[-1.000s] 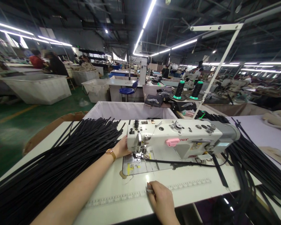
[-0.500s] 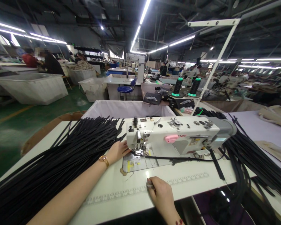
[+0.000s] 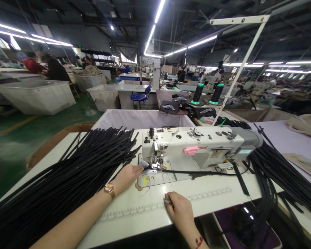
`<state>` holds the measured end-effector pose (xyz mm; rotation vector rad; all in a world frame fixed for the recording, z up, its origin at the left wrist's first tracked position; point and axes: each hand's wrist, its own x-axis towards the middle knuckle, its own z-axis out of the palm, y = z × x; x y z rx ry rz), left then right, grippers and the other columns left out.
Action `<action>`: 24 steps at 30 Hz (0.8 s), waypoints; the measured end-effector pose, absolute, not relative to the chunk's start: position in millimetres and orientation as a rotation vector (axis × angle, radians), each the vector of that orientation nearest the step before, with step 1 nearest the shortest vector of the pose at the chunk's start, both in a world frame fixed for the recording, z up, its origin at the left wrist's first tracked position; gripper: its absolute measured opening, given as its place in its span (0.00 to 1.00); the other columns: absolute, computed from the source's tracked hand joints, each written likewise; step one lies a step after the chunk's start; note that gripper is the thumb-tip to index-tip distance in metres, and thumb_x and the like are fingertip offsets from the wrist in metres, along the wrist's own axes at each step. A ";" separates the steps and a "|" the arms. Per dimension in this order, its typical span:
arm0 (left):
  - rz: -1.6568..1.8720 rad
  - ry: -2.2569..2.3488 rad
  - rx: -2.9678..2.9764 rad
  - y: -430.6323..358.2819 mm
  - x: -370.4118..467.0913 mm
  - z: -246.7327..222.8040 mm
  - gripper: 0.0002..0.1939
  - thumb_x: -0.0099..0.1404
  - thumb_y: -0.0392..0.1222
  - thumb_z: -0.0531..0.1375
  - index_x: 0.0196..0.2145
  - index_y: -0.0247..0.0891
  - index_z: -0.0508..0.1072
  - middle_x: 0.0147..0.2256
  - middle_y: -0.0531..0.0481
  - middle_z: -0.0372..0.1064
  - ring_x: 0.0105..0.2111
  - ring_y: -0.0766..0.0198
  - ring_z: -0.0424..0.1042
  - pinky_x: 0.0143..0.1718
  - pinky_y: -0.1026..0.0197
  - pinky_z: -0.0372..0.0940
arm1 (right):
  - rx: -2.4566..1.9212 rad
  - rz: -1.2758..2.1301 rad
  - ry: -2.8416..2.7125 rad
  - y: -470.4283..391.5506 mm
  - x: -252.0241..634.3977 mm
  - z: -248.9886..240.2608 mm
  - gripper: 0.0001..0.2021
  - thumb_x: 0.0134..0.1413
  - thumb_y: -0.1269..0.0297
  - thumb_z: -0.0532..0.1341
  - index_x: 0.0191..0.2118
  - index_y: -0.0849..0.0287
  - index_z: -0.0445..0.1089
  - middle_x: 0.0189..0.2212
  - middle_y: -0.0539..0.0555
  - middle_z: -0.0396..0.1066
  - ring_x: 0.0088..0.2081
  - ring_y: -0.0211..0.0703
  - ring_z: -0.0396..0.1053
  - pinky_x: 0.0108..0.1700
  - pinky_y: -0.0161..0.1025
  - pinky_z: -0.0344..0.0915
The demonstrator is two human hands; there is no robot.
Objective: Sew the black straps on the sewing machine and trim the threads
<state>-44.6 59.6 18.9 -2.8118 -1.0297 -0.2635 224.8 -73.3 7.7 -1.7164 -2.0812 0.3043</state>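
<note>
My left hand [image 3: 127,177], wearing a gold watch, is just left of the presser foot [image 3: 155,166] of a white sewing machine [image 3: 168,143]. Its fingers are pinched on the end of a narrow black strap [image 3: 202,172], which runs under the foot and off to the right across the machine bed. Close to the table's front edge, my right hand [image 3: 180,210] is closed around a small metallic tool [image 3: 167,200], mostly hidden in the fingers; its exact kind is unclear. A printed ruler scale [image 3: 134,211] crosses the white tabletop beneath that hand.
A thick bundle of black straps [image 3: 67,176] covers the table's left side. More straps [image 3: 269,173] hang over the right end. Two black thread cones [image 3: 197,93] stand behind the machine, near a lined bin [image 3: 145,119]. People work in the background.
My left hand has shifted slightly left and down, drawing away from the presser foot with the strap end. The right hand stays almost in place, still closed on the small tool.
</note>
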 end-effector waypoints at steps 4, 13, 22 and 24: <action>-0.110 -1.086 -2.804 43.3 -27.5 31.3 0.10 0.69 0.31 0.50 0.43 0.32 0.70 0.38 0.43 0.72 0.34 0.56 0.71 0.35 0.55 0.64 | -1.714 0.298 -2.087 -73.3 224.6 6.9 0.07 0.58 0.69 0.54 0.35 0.56 0.69 0.30 0.49 0.73 0.31 0.39 0.70 0.33 0.35 0.54; 0.096 -1.414 -2.732 7.5 35.2 43.6 0.14 0.62 0.22 0.49 0.35 0.29 0.73 0.34 0.38 0.72 0.33 0.53 0.73 0.37 0.52 0.66 | -1.719 0.326 -2.086 -74.1 223.6 9.2 0.07 0.58 0.70 0.54 0.36 0.56 0.69 0.30 0.50 0.74 0.33 0.41 0.71 0.33 0.35 0.55; 0.164 -1.694 -2.749 -77.9 44.5 57.4 0.12 0.63 0.26 0.52 0.33 0.32 0.75 0.29 0.42 0.73 0.29 0.56 0.75 0.31 0.59 0.68 | -1.690 0.581 -1.905 -74.9 219.2 20.7 0.12 0.58 0.66 0.53 0.43 0.57 0.72 0.39 0.56 0.76 0.40 0.48 0.72 0.42 0.41 0.63; -0.146 -1.836 -2.941 -126.2 32.0 47.0 0.09 0.68 0.35 0.54 0.39 0.37 0.74 0.35 0.44 0.73 0.34 0.58 0.74 0.36 0.58 0.69 | -1.613 0.859 -1.749 -79.0 203.7 25.6 0.17 0.58 0.61 0.55 0.51 0.59 0.69 0.38 0.57 0.76 0.40 0.49 0.72 0.44 0.44 0.65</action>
